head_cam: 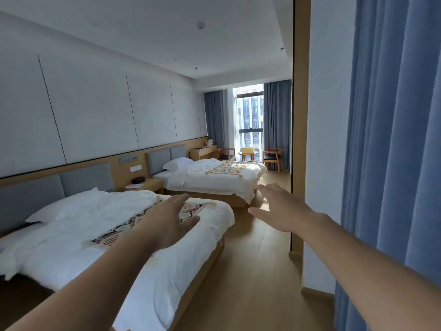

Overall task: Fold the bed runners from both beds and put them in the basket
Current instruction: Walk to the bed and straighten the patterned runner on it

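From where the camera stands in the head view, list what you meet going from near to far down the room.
Near bed → nightstand → far bed → round table carrying a yellow basket → window.

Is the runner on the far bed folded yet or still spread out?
Spread. The far runner lies flat across the foot of the far bed, its patterned band unfolded, apart from both hands.

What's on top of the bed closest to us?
On the near bed lie a white duvet, a white pillow and a patterned bed runner across the foot end. The left hand covers part of the runner.
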Motion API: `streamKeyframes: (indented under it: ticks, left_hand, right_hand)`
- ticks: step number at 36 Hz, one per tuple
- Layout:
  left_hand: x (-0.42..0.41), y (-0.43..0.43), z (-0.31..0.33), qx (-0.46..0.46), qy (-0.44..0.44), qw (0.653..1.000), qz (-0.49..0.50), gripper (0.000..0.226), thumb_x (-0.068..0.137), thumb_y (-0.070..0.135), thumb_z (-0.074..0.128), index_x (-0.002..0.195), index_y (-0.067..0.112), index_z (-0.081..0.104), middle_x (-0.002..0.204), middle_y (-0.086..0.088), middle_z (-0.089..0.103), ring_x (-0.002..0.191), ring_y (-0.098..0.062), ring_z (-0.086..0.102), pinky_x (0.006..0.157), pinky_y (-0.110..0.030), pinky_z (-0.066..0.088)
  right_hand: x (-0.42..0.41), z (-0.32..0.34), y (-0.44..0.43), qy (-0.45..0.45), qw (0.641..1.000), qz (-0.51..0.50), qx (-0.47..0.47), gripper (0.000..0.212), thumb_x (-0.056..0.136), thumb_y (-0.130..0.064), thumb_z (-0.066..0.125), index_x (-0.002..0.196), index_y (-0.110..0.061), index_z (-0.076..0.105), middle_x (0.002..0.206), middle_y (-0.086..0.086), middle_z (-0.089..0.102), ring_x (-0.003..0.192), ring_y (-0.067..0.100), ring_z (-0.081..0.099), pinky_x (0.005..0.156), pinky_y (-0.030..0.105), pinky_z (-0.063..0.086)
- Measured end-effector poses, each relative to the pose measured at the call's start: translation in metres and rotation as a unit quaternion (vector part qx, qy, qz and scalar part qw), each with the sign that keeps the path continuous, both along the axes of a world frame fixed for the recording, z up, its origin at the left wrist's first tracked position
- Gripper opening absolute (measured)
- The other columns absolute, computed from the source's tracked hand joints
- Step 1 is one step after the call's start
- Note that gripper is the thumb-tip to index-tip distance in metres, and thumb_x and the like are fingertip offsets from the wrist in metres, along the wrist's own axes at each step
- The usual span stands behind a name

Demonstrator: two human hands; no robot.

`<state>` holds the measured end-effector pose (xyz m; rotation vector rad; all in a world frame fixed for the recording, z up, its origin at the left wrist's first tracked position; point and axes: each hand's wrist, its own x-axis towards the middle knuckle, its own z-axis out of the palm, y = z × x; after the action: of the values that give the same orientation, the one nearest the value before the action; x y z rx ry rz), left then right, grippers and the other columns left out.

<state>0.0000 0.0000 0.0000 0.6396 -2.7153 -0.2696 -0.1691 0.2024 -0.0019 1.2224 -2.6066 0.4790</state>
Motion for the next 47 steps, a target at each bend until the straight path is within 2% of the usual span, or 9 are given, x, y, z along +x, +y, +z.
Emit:
streamKeyframes:
  ticks: [9,13,18,21,26,30,35,47]
  left_hand:
    - [-0.136,-0.018,-0.006,0.008,-0.019,1.0,-0.007,0.07,0.09,0.055,0.051,0.149,0.029,0.024,0.157,0.002,0.03,0.137,-0.023,0.039,0.109,-0.041,0.036]
    - [-0.176,-0.029,-0.01,0.003,-0.024,1.0,-0.007,0.07,0.09,0.056,0.05,0.149,0.029,0.025,0.157,0.003,0.031,0.136,-0.023,0.041,0.107,-0.041,0.038]
    - [-0.225,-0.048,-0.023,0.006,-0.024,1.0,-0.011,0.071,0.089,0.057,0.05,0.149,0.029,0.026,0.156,0.003,0.033,0.135,-0.022,0.043,0.107,-0.042,0.038]
    - [-0.256,-0.064,-0.032,0.007,-0.024,0.999,-0.021,0.071,0.089,0.058,0.049,0.149,0.029,0.025,0.157,0.003,0.031,0.138,-0.022,0.039,0.109,-0.042,0.036]
    - [-0.311,-0.1,-0.052,0.012,-0.022,0.999,-0.025,0.071,0.089,0.061,0.048,0.149,0.031,0.025,0.157,0.004,0.03,0.138,-0.022,0.039,0.109,-0.042,0.035]
    - [-0.359,-0.138,-0.071,0.005,-0.024,0.999,-0.038,0.071,0.089,0.06,0.047,0.149,0.029,0.026,0.156,0.004,0.031,0.139,-0.022,0.038,0.11,-0.04,0.034]
    - [-0.42,-0.189,-0.1,-0.007,-0.038,0.997,-0.065,0.071,0.09,0.059,0.047,0.15,0.026,0.026,0.157,0.003,0.031,0.142,-0.021,0.032,0.113,-0.038,0.028]
    - [-0.538,-0.282,-0.176,0.03,-0.102,0.99,-0.096,0.074,0.089,0.061,0.048,0.149,0.023,0.028,0.154,0.001,0.037,0.138,-0.021,0.039,0.11,-0.036,0.034]
  right_hand:
    - [-0.13,-0.01,-0.017,-0.02,1.0,-0.012,-0.007,0.065,0.09,-0.055,0.052,0.145,-0.026,0.032,0.151,0.002,0.037,0.129,0.023,0.046,0.098,0.033,0.044]
    - [-0.173,-0.02,-0.025,-0.029,0.999,-0.017,-0.004,0.064,0.09,-0.056,0.051,0.143,-0.026,0.033,0.145,0.003,0.042,0.123,0.023,0.05,0.09,0.03,0.046]
    - [-0.22,-0.031,-0.037,-0.035,0.999,-0.025,0.006,0.062,0.09,-0.056,0.05,0.141,-0.025,0.035,0.143,0.005,0.044,0.122,0.024,0.049,0.091,0.033,0.046]
    - [-0.246,-0.035,-0.05,-0.036,0.999,-0.03,0.008,0.063,0.09,-0.056,0.049,0.142,-0.024,0.035,0.142,0.005,0.045,0.115,0.021,0.053,0.089,0.033,0.048]
    - [-0.29,-0.048,-0.081,-0.037,0.999,-0.028,0.015,0.067,0.091,-0.055,0.049,0.146,-0.024,0.028,0.148,0.003,0.041,0.128,0.023,0.045,0.095,0.035,0.044]
    - [-0.336,-0.064,-0.118,-0.038,0.998,-0.033,0.024,0.068,0.089,-0.058,0.048,0.145,-0.025,0.029,0.147,0.002,0.041,0.126,0.023,0.048,0.094,0.035,0.047]
    - [-0.391,-0.089,-0.171,-0.061,0.996,-0.053,0.044,0.07,0.09,-0.058,0.047,0.146,-0.021,0.029,0.148,0.003,0.038,0.131,0.023,0.043,0.1,0.039,0.044]
    - [-0.506,-0.158,-0.246,-0.122,0.985,-0.078,0.097,0.067,0.091,-0.055,0.047,0.146,-0.02,0.029,0.149,0.004,0.036,0.135,0.025,0.037,0.105,0.044,0.041]
